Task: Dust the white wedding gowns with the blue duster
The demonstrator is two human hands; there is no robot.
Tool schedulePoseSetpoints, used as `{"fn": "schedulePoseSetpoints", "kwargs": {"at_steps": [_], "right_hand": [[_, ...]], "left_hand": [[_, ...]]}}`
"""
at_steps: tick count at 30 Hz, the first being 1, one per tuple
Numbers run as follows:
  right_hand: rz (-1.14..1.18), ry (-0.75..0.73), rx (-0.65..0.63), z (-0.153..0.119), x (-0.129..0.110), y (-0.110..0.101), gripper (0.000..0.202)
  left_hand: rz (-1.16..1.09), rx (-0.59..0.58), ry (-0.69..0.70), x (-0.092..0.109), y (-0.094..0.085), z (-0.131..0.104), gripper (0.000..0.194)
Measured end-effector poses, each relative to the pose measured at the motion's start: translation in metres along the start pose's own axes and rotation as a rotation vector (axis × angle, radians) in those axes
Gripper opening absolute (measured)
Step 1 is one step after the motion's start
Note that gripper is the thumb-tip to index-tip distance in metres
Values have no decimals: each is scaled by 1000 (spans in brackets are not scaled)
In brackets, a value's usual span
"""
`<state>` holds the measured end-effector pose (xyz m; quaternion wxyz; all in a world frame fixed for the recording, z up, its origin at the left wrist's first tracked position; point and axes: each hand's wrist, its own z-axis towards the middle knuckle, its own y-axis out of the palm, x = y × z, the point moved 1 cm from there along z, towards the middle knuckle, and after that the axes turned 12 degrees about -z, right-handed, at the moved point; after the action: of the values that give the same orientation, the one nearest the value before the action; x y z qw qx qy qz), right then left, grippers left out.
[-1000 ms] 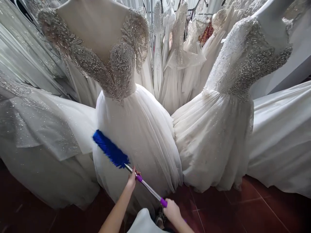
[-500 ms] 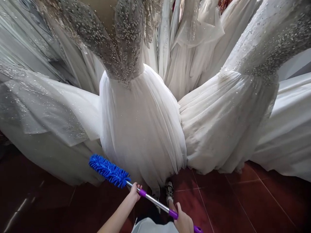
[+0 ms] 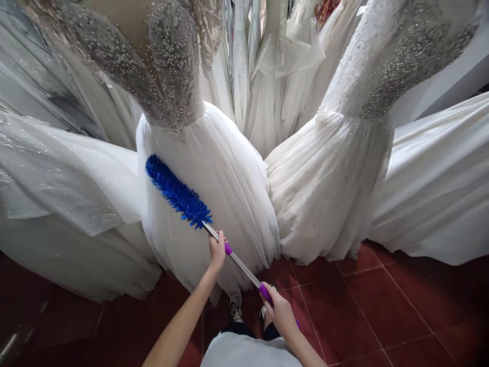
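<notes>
A duster [image 3: 178,196] with a blue shaggy microfibre head and a silver pole with purple grips slants across the middle of the view. My left hand [image 3: 217,251] is closed around the pole just below the blue head. Lower down, my right hand [image 3: 278,306] wraps the purple handle, whose end shows only slightly past it. The duster's head lies over the skirt of a white wedding dress [image 3: 225,168] with a beaded bodice; whether it presses on the fabric I cannot tell.
To the right stands another beaded white dress [image 3: 324,188], and a long white skirt [image 3: 431,188] lies beyond it. A glittery white dress [image 3: 64,178] spreads at the left. More gowns [image 3: 267,97] hang behind. Hems reach the dark red tiled floor [image 3: 344,311] near my feet.
Both hands have moved up and forward with the duster. Its blue head has gone from near the skirt's lower left edge to the upper skirt. My view has shifted slightly right.
</notes>
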<state>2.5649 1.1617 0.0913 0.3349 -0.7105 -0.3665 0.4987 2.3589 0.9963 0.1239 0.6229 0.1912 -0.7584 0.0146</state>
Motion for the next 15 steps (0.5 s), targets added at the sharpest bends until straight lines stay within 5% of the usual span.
{"fn": "schedulePoseSetpoints", "kwargs": {"at_steps": [5, 9, 12, 15], "right_hand": [[-214, 119, -277, -4, 58, -13, 45], [-258, 70, -313, -10, 103, -24, 25], [-288, -4, -262, -18, 138, -34, 30], [-253, -38, -193, -36, 183, -44, 38]], "left_hand": [[28, 138, -136, -81, -5, -42, 19], [9, 207, -507, -129, -13, -80, 15], [-54, 216, -742, -144, -9, -109, 19], [-131, 160, -743, -131, 9, -144, 21]]}}
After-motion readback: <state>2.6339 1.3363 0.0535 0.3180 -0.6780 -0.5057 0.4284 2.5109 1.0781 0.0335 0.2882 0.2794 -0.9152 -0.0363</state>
